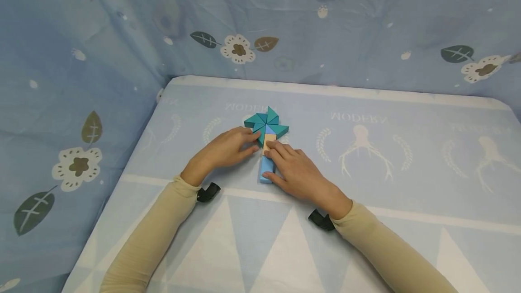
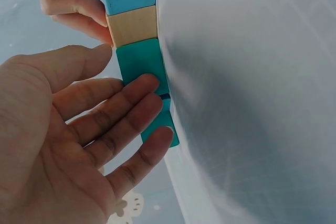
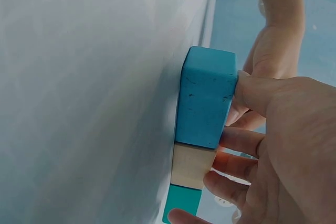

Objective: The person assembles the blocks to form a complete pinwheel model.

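A pinwheel of teal triangle blocks (image 1: 266,123) lies flat on the table (image 1: 366,184). A tan square block (image 1: 269,139) and a long light blue block (image 1: 266,166) run toward me from it like a stem. My left hand (image 1: 244,144) touches the pinwheel's left side with straight fingers (image 2: 136,103) on a teal block (image 2: 142,61). My right hand (image 1: 281,159) lies over the stem, its thumb on the blue block (image 3: 205,98) near its end. Its fingers rest along the tan block (image 3: 191,165).
The table is covered with a pale blue cloth printed with deer and triangles. Blue leaf-patterned fabric walls (image 1: 81,80) close in the left and far sides. A black strap (image 1: 207,192) sits at each wrist.
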{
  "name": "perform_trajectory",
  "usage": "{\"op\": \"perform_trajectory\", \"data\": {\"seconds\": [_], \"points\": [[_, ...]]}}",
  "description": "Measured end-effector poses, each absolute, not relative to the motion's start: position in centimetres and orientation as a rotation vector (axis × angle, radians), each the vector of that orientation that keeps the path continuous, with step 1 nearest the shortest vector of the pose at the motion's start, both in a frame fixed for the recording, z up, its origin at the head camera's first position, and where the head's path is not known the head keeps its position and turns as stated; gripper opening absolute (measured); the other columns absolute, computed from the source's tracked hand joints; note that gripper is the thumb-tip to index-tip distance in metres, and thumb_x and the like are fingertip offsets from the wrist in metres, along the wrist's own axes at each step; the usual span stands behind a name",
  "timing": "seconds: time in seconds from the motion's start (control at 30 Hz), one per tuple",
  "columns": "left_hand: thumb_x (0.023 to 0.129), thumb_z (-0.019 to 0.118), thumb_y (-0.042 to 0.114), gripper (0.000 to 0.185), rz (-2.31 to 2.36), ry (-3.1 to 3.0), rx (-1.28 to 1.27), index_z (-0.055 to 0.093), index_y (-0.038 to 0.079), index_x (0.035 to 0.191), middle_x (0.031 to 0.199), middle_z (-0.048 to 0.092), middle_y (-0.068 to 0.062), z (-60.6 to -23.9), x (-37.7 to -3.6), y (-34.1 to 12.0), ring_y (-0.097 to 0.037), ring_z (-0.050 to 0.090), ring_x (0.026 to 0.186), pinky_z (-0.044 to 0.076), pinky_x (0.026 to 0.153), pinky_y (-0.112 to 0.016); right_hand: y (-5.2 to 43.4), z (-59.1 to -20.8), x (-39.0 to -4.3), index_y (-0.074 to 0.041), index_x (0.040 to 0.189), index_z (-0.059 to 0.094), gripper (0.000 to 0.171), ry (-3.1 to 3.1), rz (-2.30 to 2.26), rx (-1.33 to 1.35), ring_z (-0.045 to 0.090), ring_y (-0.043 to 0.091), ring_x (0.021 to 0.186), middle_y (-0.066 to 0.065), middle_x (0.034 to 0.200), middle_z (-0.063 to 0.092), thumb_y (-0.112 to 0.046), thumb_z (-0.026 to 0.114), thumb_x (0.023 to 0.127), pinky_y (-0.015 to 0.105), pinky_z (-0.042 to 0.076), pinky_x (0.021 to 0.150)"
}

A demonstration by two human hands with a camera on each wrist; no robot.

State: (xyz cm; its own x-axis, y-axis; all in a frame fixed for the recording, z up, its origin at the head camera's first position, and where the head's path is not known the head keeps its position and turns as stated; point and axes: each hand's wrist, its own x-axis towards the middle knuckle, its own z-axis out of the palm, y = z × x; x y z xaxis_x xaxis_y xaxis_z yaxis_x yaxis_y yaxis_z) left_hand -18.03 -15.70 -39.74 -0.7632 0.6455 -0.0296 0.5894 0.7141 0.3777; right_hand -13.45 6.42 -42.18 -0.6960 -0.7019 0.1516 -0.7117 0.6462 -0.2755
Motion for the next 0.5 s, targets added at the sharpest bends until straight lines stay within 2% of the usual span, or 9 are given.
{"op": "perform_trajectory", "data": {"seconds": [0.13, 0.27, 0.37, 0.5], "points": [[0.093, 0.056, 0.027, 0.047, 0.518, 2.765, 0.996, 0.047, 0.003, 0.133, 0.12, 0.056, -0.011, -39.69, -18.08, -15.77, -0.021, 0.052, 0.108, 0.043, 0.089, -0.037, 6.35, -42.14, -13.57, -0.009, 0.131, 0.048, 0.054, -2.828, 0.496, 1.21, 0.033, 0.023, 0.128, 0.008, 0.142, 0.034, -0.046, 0.049, 0.092, 0.046, 0.041, 0.087], [0.093, 0.056, 0.026, 0.048, 0.506, 2.761, 0.966, 0.046, 0.003, 0.133, 0.126, 0.052, -0.014, -39.74, -18.08, -15.73, -0.024, 0.049, 0.115, 0.041, 0.093, -0.039, 6.37, -42.23, -13.61, -0.009, 0.131, 0.048, 0.054, -2.824, 0.495, 1.213, 0.033, 0.023, 0.128, 0.007, 0.142, 0.034, -0.046, 0.05, 0.092, 0.045, 0.041, 0.086], [0.093, 0.056, 0.026, 0.048, 0.498, 2.758, 0.964, 0.045, 0.003, 0.134, 0.125, 0.053, -0.014, -39.8, -18.04, -15.69, -0.024, 0.049, 0.113, 0.041, 0.092, -0.038, 6.38, -42.31, -13.55, -0.009, 0.131, 0.048, 0.054, -2.815, 0.485, 1.219, 0.034, 0.023, 0.127, 0.008, 0.142, 0.034, -0.046, 0.05, 0.092, 0.045, 0.042, 0.084], [0.093, 0.056, 0.025, 0.048, 0.48, 2.784, 0.986, 0.046, 0.002, 0.133, 0.111, 0.056, -0.009, -39.76, -17.96, -15.7, -0.017, 0.053, 0.092, 0.045, 0.078, -0.033, 6.3, -42.27, -13.58, -0.009, 0.132, 0.047, 0.055, -2.807, 0.471, 1.222, 0.034, 0.024, 0.127, 0.008, 0.142, 0.034, -0.047, 0.049, 0.092, 0.045, 0.041, 0.085]]}}
